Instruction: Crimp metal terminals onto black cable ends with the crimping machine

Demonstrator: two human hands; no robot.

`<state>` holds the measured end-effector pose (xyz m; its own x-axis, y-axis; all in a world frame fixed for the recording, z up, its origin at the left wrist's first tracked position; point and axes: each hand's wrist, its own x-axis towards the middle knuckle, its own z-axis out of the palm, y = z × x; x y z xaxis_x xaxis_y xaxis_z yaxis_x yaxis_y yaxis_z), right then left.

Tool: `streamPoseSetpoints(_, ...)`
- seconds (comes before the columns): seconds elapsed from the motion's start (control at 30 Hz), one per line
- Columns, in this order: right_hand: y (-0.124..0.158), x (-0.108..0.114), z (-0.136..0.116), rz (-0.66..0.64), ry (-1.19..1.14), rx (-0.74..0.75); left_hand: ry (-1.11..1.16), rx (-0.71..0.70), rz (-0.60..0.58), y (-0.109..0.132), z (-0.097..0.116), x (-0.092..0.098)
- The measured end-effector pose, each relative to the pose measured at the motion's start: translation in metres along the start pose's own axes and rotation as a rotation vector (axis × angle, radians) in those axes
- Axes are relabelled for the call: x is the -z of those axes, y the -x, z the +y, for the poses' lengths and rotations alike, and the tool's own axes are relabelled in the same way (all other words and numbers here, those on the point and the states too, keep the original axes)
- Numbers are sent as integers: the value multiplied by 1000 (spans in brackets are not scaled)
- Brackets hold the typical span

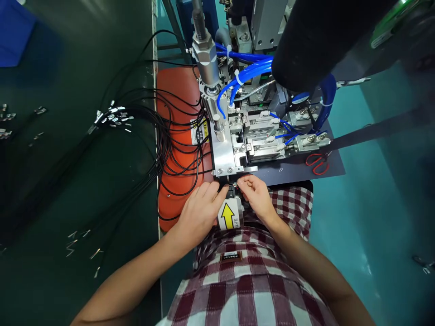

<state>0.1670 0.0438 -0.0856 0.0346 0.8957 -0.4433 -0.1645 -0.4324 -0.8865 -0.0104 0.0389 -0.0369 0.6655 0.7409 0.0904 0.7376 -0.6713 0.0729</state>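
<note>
My left hand point(203, 209) is at the front of the bench machine point(222, 156), fingers bent and held together, index finger and thumb reaching to the small dark fixture point(231, 192). What lies under its fingertips is hidden. On the other side of that fixture my right hand point(255, 194) pinches with thumb and forefinger beside a tiny shiny metal end point(234, 184); what it holds is too small to make out. A white label with a yellow arrow point(227, 216) sits just below both hands. Black cables point(163, 140) run across the orange-red cover point(170, 185) left of the machine.
Bundled cables with metal ends point(115, 117) spread over the dark green table point(68, 181) at left. Blue air hoses point(253, 70) arch over the machine. Red-handled scissors point(317, 163) lie on the grey plate point(292, 174) at right. A thick black tube point(312, 40) hangs overhead.
</note>
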Motion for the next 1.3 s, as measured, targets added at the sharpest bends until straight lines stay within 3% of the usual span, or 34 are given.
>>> streamPoseSetpoints(0.13, -3, 1, 0, -110, -91, -78, 103, 80, 6, 5, 8, -8)
streamPoseSetpoints(0.23, 0, 4, 2, -84, -100, -59, 195, 88, 59, 5, 4, -16)
streamPoseSetpoints(0.4, 16, 2, 7, -63, 76, 2, 190, 83, 77, 3, 0, -18)
streamPoseSetpoints(0.53, 23, 0, 0, 63, 436, 225, 197, 81, 95, 2, 0, -17)
streamPoseSetpoints(0.63, 25, 1, -13, 73, 786, 441, 199, 86, 93, 3, 0, -18)
streamPoseSetpoints(0.73, 24, 2, -21, 58, 945, 558, 205, 98, 105, 3, 0, -19)
streamPoseSetpoints(0.83, 18, 4, -18, 45, 769, 467, 212, 99, 113, 4, 1, -19)
streamPoseSetpoints(0.97, 5, 8, -4, -140, 118, 6, 230, 103, 115, 5, 1, -21)
streamPoseSetpoints(1.03, 0, 10, 1, -203, -71, -117, 240, 108, 119, 4, 1, -22)
streamPoseSetpoints(1.17, -3, 10, 7, -154, -78, -58, 245, 106, 129, 3, 1, -22)
streamPoseSetpoints(1.3, -2, 4, 11, -50, 274, 161, 223, 107, 126, 0, 2, -21)
